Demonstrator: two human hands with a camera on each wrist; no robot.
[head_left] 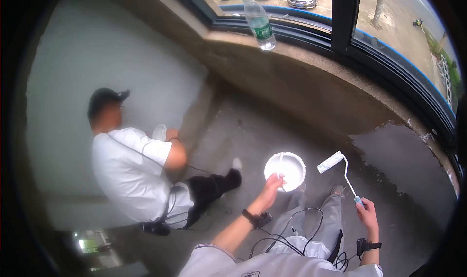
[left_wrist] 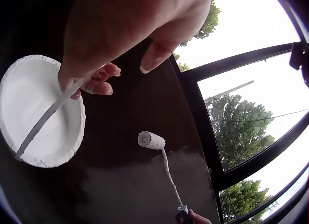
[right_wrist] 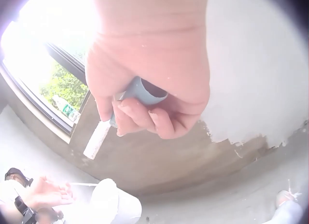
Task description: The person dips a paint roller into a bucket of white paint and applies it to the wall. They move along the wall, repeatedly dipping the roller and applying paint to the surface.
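My left hand [head_left: 273, 185] grips the thin white handle [left_wrist: 48, 114] of a paint bucket [head_left: 303, 169]. The bucket hangs below the fingers, its rim and inner wall coated in white. Out to the right, my right hand [head_left: 368, 214] holds a paint roller by its blue grip [right_wrist: 137, 91]. Its white sleeve [head_left: 331, 162] sits at the end of a bent, paint-covered rod [head_left: 347, 175], beside the bucket and apart from it. In the right wrist view, the fingers curl round the grip and the sleeve [right_wrist: 96, 141] shows beyond them.
Another person [head_left: 131, 160] in a white shirt and dark cap is at the left, near a pale wall [head_left: 107, 48]. A plastic bottle [head_left: 260, 26] stands on the window ledge. The low wall [head_left: 301, 82] has a painted patch [head_left: 404, 155]. Cables [head_left: 292, 235] hang before my body.
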